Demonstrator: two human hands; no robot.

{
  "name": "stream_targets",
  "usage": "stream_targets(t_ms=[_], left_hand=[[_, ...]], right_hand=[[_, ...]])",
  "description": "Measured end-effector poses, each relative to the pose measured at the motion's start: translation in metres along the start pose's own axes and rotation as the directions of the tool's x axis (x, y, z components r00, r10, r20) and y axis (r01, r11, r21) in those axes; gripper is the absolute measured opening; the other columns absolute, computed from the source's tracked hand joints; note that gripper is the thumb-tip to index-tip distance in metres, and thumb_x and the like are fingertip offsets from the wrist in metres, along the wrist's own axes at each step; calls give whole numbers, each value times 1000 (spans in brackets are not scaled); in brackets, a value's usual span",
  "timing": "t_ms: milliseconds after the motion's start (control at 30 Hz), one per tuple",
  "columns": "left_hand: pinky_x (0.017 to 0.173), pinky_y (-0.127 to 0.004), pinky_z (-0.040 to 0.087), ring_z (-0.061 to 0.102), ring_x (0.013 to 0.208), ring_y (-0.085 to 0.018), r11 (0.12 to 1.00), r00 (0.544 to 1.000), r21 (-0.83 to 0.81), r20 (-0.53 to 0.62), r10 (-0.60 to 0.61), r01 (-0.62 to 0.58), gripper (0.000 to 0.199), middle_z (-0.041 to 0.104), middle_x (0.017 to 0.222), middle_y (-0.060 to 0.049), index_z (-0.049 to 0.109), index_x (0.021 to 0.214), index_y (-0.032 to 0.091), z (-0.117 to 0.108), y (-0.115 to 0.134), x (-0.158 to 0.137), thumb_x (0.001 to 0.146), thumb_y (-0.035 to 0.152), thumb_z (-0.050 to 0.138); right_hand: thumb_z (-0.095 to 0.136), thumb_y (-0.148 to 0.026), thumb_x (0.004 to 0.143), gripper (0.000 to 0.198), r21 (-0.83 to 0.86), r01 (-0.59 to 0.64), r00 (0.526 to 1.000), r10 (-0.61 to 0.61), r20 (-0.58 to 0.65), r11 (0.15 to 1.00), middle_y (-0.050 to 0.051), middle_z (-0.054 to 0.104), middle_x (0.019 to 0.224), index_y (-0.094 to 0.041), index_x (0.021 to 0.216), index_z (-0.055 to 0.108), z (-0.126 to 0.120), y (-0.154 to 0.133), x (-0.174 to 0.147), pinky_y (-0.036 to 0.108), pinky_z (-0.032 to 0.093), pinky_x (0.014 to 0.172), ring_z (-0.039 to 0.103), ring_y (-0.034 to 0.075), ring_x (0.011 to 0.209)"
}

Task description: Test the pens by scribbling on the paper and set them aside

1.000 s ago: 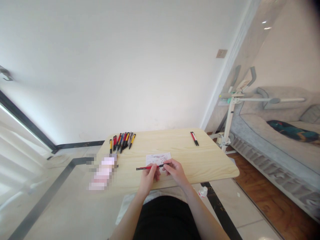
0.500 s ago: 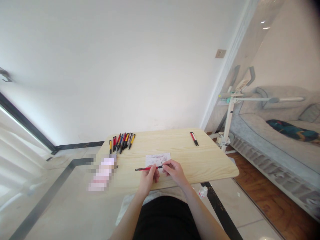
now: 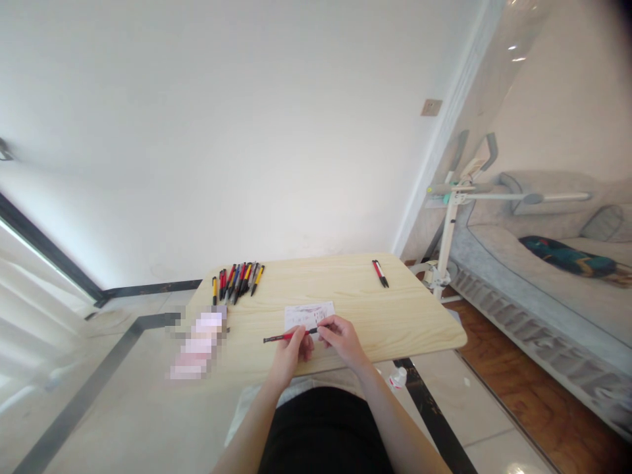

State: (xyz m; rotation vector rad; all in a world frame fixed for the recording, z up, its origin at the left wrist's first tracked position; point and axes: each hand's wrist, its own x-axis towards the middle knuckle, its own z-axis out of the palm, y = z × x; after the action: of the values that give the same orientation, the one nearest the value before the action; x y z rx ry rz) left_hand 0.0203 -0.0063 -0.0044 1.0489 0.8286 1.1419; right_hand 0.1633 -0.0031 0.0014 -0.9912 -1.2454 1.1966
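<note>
A red and black pen (image 3: 274, 339) lies nearly level between my two hands, over the near part of the table. My left hand (image 3: 295, 349) is closed round its red barrel. The fingers of my right hand (image 3: 340, 337) pinch the black end at the right; whether a small part sits between those fingertips is too small to tell. Beneath the hands rests a white sheet of paper (image 3: 301, 313) with dark scribbles, its lower part covered by them.
Several pens (image 3: 239, 282) in red, yellow, blue and grey lie bunched at the table's (image 3: 316, 276) back left. Two pens (image 3: 380, 274) lie side by side at the back right. A blurred pink patch (image 3: 197, 345) covers the left edge. A white bottle (image 3: 397, 378) stands on the floor.
The view has shifted slightly, so everything sits a little further left. Both hands keep hold of the pen, its left end tipped slightly lower.
</note>
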Motion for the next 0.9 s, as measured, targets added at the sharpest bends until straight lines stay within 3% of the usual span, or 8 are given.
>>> stream_targets(t_ms=[900], left_hand=[[40,-22,34,45,40,-9,998,999,50,3,-35,35,39,51,51,-1,51,57,14,-1,1,-1,76,48,45]], right_hand=[[63,-34,68,21,24,-21,1000,21,6,999,0,61,55,-15,72,57,0,1,-1,20,42,42,52,9,43]])
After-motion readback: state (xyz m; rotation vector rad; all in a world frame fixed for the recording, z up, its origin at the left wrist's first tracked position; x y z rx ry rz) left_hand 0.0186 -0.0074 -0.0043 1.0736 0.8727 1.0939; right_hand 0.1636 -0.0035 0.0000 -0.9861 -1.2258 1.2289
